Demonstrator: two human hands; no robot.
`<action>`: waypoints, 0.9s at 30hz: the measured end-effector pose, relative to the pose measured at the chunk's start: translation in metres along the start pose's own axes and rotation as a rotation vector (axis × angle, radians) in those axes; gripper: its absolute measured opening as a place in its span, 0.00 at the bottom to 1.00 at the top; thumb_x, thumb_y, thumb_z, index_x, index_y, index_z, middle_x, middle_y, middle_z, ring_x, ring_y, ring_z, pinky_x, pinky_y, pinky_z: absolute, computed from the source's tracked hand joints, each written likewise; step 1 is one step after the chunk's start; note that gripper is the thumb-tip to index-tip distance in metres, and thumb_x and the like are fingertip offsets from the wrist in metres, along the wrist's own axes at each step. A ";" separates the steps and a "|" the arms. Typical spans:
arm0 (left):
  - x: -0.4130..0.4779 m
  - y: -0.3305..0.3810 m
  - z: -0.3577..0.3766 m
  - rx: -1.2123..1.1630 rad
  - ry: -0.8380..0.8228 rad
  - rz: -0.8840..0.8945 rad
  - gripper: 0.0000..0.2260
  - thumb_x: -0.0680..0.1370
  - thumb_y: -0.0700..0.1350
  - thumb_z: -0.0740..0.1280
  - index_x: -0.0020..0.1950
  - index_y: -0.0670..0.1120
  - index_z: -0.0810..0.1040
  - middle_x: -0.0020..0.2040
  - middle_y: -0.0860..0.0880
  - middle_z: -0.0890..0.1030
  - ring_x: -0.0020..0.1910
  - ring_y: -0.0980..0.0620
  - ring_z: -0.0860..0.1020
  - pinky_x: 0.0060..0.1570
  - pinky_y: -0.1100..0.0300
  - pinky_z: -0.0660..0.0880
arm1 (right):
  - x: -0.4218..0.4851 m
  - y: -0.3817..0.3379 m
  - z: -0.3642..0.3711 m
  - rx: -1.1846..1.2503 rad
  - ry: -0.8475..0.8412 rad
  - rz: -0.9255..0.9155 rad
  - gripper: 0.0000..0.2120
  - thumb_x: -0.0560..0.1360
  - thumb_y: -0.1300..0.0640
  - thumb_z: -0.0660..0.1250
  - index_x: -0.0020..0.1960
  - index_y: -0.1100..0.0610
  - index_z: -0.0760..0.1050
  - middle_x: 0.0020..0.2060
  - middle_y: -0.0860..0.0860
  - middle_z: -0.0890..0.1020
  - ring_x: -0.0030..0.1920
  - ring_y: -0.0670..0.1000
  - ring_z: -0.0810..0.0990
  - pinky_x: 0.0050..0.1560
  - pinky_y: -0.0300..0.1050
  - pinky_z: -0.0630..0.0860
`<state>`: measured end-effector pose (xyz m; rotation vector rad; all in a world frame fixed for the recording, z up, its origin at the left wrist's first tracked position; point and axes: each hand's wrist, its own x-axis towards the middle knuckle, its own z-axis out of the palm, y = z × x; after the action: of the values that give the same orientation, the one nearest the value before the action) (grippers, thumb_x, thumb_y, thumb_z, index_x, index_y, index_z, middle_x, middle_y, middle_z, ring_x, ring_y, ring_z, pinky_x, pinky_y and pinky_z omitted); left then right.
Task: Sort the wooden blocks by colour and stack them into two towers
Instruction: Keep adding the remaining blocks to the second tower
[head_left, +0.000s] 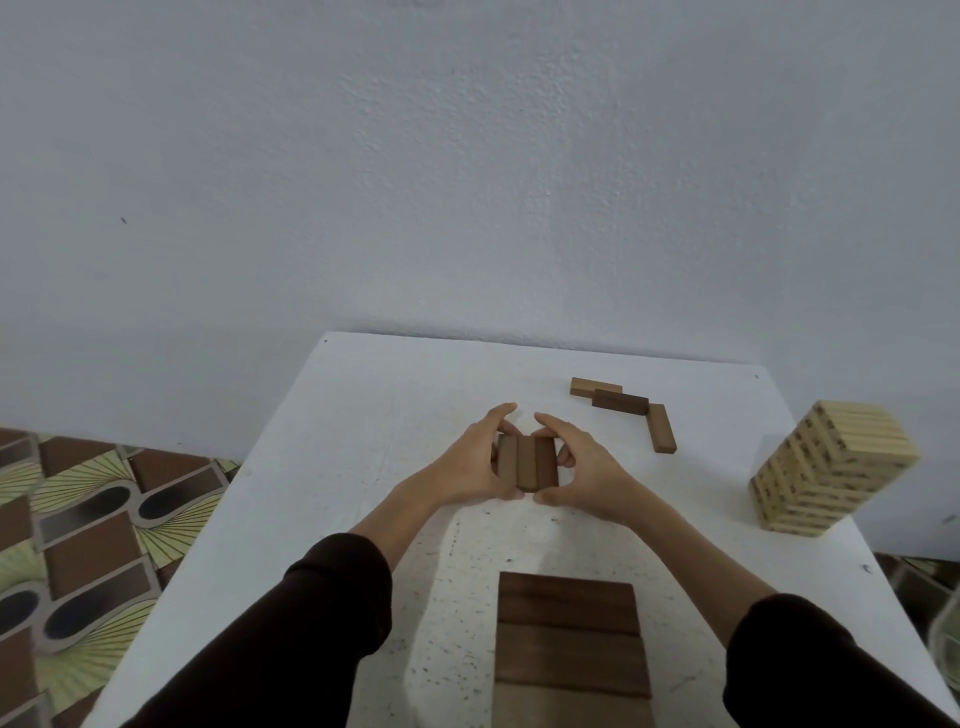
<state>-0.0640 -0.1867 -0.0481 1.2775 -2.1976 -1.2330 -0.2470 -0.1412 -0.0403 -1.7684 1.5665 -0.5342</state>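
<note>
Three dark brown blocks (528, 462) lie side by side as one flat row in the middle of the white table (363, 415). My left hand (480, 462) grips the row's left side and my right hand (582, 467) grips its right side, thumbs at the near edge, fingers curled over the far edge. A dark brown tower (569, 639) rises at the near edge, seen from above. A pale wood tower (831, 467) stands at the right edge. Three loose brown blocks (621, 402) lie at the back right.
The table stands against a plain grey-white wall. Left of the table is a patterned floor (78, 545) in brown, green and black. A clear glassy object (945, 639) shows at the far right edge.
</note>
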 end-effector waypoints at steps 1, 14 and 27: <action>-0.001 0.000 0.000 -0.004 0.004 0.000 0.46 0.66 0.40 0.78 0.76 0.50 0.53 0.61 0.52 0.69 0.44 0.59 0.73 0.39 0.75 0.70 | 0.000 0.000 0.001 0.002 0.009 0.002 0.42 0.67 0.56 0.76 0.74 0.48 0.57 0.60 0.43 0.69 0.48 0.43 0.69 0.45 0.28 0.67; -0.023 0.063 -0.036 -0.026 0.076 0.095 0.44 0.65 0.38 0.79 0.75 0.49 0.58 0.60 0.50 0.74 0.59 0.51 0.73 0.64 0.60 0.69 | -0.023 -0.050 -0.044 0.046 0.114 -0.135 0.41 0.65 0.63 0.75 0.73 0.52 0.60 0.60 0.47 0.74 0.61 0.46 0.71 0.65 0.40 0.66; -0.124 0.171 -0.074 0.064 0.201 0.321 0.45 0.66 0.41 0.78 0.76 0.52 0.56 0.58 0.53 0.76 0.57 0.57 0.74 0.56 0.65 0.72 | -0.127 -0.149 -0.098 -0.013 0.235 -0.325 0.39 0.66 0.60 0.76 0.71 0.50 0.61 0.55 0.42 0.75 0.57 0.38 0.73 0.56 0.27 0.69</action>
<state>-0.0437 -0.0844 0.1497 0.9726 -2.2012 -0.8794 -0.2380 -0.0371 0.1522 -2.0445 1.4400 -0.9183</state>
